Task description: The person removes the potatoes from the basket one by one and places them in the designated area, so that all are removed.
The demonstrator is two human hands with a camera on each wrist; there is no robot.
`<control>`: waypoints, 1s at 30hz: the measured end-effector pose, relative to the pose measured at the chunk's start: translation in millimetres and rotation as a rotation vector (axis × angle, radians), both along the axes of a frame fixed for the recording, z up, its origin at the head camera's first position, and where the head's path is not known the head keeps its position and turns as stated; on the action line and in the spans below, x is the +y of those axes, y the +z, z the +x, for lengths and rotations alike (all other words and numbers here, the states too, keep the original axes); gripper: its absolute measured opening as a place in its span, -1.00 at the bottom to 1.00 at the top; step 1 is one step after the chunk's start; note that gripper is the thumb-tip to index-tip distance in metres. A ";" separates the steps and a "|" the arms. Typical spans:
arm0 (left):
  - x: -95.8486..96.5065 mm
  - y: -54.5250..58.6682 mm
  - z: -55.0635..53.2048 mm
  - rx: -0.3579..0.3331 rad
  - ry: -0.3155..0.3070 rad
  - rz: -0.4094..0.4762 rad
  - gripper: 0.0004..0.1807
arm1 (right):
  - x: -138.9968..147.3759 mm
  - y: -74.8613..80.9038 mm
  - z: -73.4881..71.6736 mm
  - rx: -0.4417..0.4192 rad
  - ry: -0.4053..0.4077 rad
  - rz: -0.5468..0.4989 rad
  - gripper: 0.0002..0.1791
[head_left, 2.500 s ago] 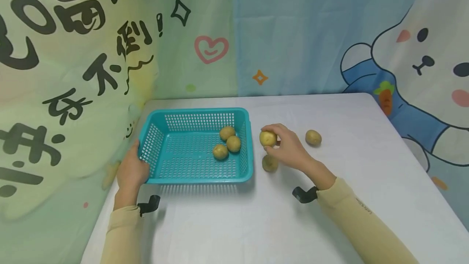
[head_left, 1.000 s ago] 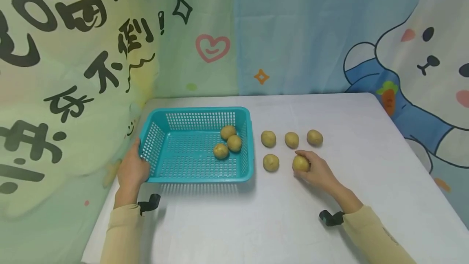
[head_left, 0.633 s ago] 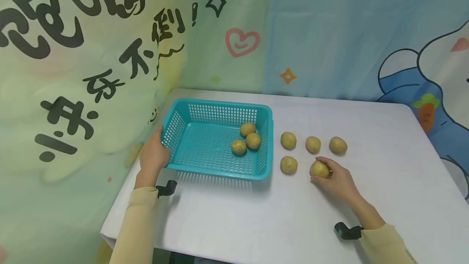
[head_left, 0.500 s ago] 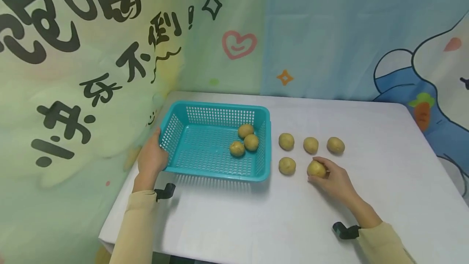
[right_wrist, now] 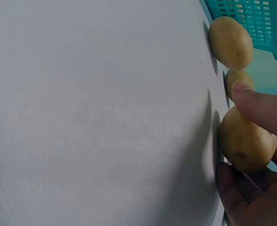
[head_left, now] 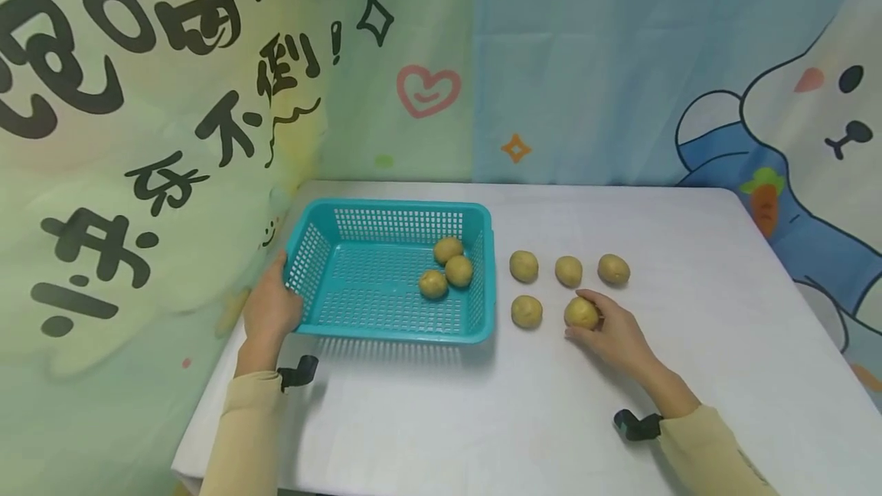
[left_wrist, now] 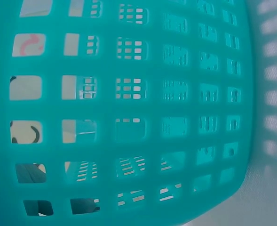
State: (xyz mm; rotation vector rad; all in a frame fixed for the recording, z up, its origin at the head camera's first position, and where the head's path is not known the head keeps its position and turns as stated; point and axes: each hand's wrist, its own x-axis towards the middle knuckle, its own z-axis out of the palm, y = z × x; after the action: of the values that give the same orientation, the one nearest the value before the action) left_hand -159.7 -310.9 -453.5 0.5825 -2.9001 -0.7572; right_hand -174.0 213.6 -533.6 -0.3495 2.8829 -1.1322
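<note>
My left hand [head_left: 272, 311] grips the left end of a turquoise plastic basket [head_left: 393, 334], whose perforated wall [left_wrist: 105, 110] fills the left wrist view. Three potatoes lie inside, toward the basket's right end, one of them the front potato [head_left: 433, 284]. To the right of the basket, my right hand [head_left: 616, 334] holds a potato [head_left: 581, 314] between thumb and fingers, at the table surface. The right wrist view shows the thumb on one side of this potato [right_wrist: 245, 141]. Left of it lies another potato [head_left: 527, 312]; behind, three more form a row, with a middle potato [head_left: 569, 272].
A white-covered table [head_left: 441, 419] carries everything. Printed cloth [head_left: 586, 83] hangs behind and along the left side. A small black device sits at each wrist, such as the right device [head_left: 635, 425].
Since the oldest frame, my right hand has left a potato beside the basket and moved right and nearer, to a front-row potato. Lately only the head view shifts. The left hand keeps its grip.
</note>
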 end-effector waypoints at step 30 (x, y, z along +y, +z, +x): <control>-0.8 -0.8 -1.0 -0.014 -0.011 0.021 -0.16 | 3.9 -0.8 0.7 -0.036 0.015 -0.018 -0.18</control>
State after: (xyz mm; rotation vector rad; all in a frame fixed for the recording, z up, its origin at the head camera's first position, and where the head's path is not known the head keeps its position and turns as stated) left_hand -160.7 -311.6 -454.3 0.5772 -2.9135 -0.7886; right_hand -173.3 217.5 -534.4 -0.3467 2.8361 -1.1503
